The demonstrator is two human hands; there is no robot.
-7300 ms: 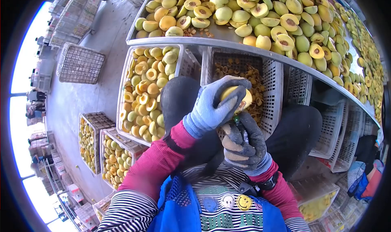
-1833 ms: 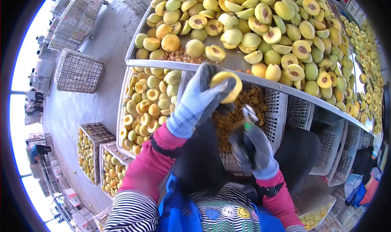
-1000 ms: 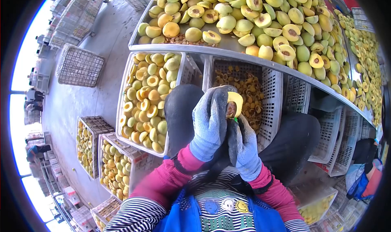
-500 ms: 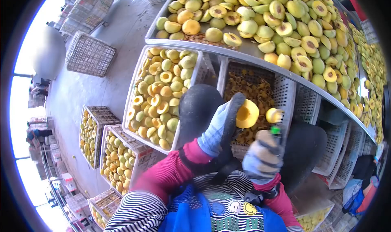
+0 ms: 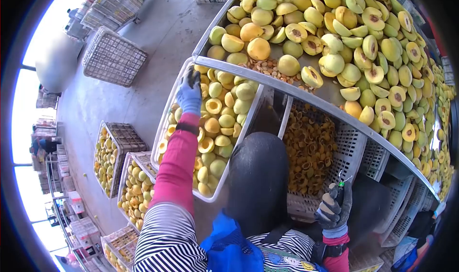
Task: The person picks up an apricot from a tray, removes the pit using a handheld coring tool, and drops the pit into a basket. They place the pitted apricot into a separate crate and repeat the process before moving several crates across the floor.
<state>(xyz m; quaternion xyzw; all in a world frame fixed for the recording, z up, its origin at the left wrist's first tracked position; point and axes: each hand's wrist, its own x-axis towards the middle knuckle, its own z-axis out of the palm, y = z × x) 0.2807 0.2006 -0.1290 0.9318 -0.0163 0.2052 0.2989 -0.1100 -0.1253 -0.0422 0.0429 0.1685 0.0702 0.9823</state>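
Observation:
My left hand (image 5: 190,93), in a blue and black glove, reaches to the far rim of the white crate (image 5: 156,150) of halved yellow-green fruit; its fingers are together, and what they hold, if anything, is hidden. My right hand (image 5: 334,207), gloved too, is closed on a small tool (image 5: 341,185) with a green band and a thin metal loop at its tip. Beyond that tool is a crate (image 5: 351,145) holding brown-orange scraps (image 5: 311,148). Halved fruit (image 5: 349,71) with brown centres lies heaped on the metal-edged table (image 5: 282,85).
An empty grey crate (image 5: 114,57) stands on the floor at the upper left. More fruit crates (image 5: 129,138) are at the lower left. Stacked crates (image 5: 401,195) stand under the table at the right. Another person's blue clothing (image 5: 406,253) shows at the lower right.
My left hand has moved from over the scraps crate up and left to the fruit crate. The halved fruit it held is out of sight. My right hand has moved slightly down and right.

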